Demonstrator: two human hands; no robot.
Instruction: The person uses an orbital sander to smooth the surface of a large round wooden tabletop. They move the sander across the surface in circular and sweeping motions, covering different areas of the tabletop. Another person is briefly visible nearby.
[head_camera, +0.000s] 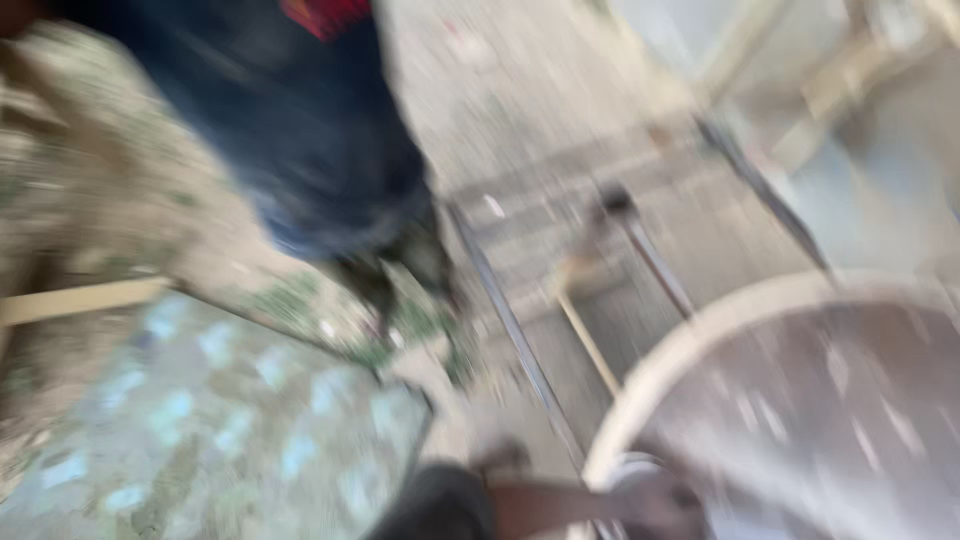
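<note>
Heavy motion blur. Biggest: a round tabletop (800, 400), dark w/ pale rim, at lower right. Left: a mottled green-blue slab (200, 430). Behind it, a person in dark blue clothing (300, 130) stands on concrete floor (540, 150). Thin metal rods (510, 320) lie btwn. One hand (655, 500), side unclear, rests at the tabletop's rim; its grip can't be made out.

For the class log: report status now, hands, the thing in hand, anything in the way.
One hand at bottom edge, touching pale curved rim of a round object; which hand, and its grip, lost in blur. Other hand unseen. Long thin rods lie on the ground beside it.
</note>
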